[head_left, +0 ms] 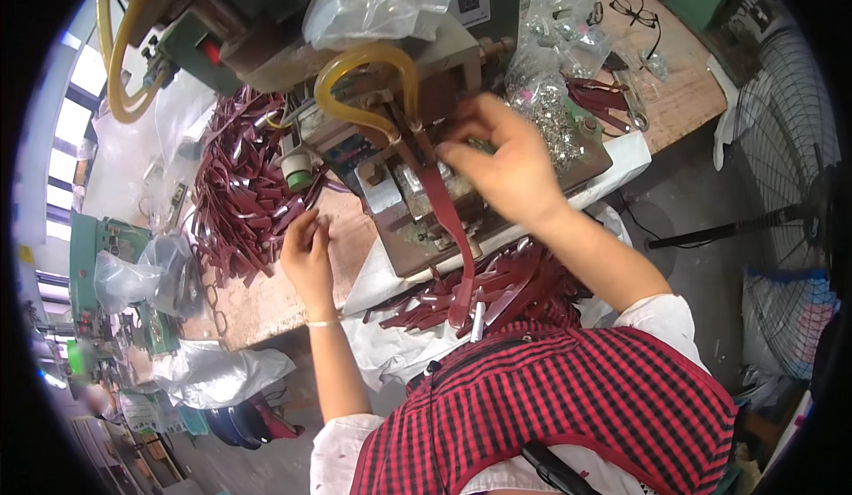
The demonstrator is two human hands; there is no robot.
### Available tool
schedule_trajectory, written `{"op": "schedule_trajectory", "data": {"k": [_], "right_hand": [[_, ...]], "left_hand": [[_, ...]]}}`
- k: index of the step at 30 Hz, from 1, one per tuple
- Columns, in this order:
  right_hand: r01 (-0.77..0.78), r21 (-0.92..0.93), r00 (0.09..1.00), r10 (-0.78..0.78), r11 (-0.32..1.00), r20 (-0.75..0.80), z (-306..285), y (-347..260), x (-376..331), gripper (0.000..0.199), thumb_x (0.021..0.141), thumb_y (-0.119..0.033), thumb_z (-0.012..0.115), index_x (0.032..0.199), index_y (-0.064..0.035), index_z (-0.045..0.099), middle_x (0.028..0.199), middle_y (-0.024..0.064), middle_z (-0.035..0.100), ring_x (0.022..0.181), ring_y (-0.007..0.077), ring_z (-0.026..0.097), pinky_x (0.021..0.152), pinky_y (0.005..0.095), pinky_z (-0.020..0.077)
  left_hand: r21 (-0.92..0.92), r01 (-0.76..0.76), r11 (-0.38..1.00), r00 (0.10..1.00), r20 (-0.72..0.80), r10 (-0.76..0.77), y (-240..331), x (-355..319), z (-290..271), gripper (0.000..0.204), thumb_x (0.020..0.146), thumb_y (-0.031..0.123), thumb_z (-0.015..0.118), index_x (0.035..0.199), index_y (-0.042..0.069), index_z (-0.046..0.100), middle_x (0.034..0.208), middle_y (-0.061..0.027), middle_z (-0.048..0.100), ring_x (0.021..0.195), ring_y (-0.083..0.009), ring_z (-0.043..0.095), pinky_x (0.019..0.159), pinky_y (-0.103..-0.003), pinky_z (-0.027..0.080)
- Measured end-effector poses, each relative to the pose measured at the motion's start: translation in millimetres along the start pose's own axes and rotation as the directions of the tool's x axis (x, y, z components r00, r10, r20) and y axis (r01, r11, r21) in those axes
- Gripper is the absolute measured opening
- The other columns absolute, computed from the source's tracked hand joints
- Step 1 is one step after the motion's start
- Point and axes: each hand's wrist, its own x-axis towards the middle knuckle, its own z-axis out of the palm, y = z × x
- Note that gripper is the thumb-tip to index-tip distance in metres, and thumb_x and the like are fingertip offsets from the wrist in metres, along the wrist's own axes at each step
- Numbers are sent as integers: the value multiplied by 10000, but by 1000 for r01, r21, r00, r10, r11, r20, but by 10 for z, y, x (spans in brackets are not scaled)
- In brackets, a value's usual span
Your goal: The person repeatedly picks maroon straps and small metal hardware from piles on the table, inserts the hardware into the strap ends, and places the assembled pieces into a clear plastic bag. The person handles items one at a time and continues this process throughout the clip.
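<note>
A dark red strap (441, 200) runs from under the press head down over the front edge of the bench machine (411, 255). Beside the strap's upper end is my right hand (515, 162), thumb and fingers bent together at the press; whether something small is between the fingertips is hidden. My left hand (307, 253) hovers left of the machine, fingers loosely curled and apart, nothing visible in them. Close to it lies a large heap of dark red straps (238, 184). More straps (524, 286) are piled in front of the machine, near my lap.
A yellow hose (368, 58) loops over the press. Small shiny metal parts (552, 126) in plastic bags lie at the right, beside a wrench (635, 109) and eyeglasses (635, 13). Scissors (216, 308) rest at the table's left edge. A black fan (781, 140) stands at the right.
</note>
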Motion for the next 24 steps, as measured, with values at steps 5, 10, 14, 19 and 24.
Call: {"op": "schedule_trajectory", "data": {"k": [5, 10, 14, 19, 24], "right_hand": [[-32, 205, 997, 45, 978, -60, 165, -18, -13, 328, 870, 11, 700, 1183, 30, 605, 957, 82, 729, 897, 122, 702, 812, 274, 534], [-124, 321, 992, 128, 939, 9, 201, -248, -12, 420, 885, 11, 688, 1282, 37, 555, 935, 95, 727, 901, 139, 691, 844, 279, 525], [-103, 174, 993, 92, 979, 68, 96, -438, -182, 443, 951, -37, 647, 1370, 50, 532, 1183, 90, 681, 1167, 158, 620, 999, 313, 484], [110, -606, 993, -115, 788, 31, -512, 138, 46, 315, 875, -120, 734, 1177, -30, 720, 1349, 172, 642, 1262, 345, 600, 1095, 430, 445], [13, -828, 980, -172, 561, -101, -859, 849, -136, 274, 794, -199, 819, 1045, -99, 776, 1389, 222, 599, 1383, 399, 489, 1142, 463, 403]], "left_hand": [[166, -211, 963, 942, -228, 245, 324, -132, 65, 113, 987, 59, 704, 964, -50, 721, 904, -62, 674, 680, -93, 592, 592, -225, 449], [38, -629, 776, 766, -135, 628, 1313, -288, 212, 120, 1011, -36, 591, 1083, -92, 669, 1006, -211, 732, 758, -200, 698, 656, -268, 570], [239, -853, 463, 515, 249, 820, 1587, -372, 297, 185, 864, 79, 788, 1028, 6, 739, 1028, -196, 760, 708, -221, 691, 594, -283, 541], [157, -939, 305, 342, 372, 863, 1531, -288, 764, 275, 766, 131, 859, 1012, 69, 752, 1079, -113, 762, 554, -90, 572, 483, -238, 412], [136, -930, 341, 367, 374, 852, 1403, -261, 736, 305, 719, 85, 893, 995, 104, 763, 999, -93, 780, 605, -145, 646, 503, -273, 474]]}}
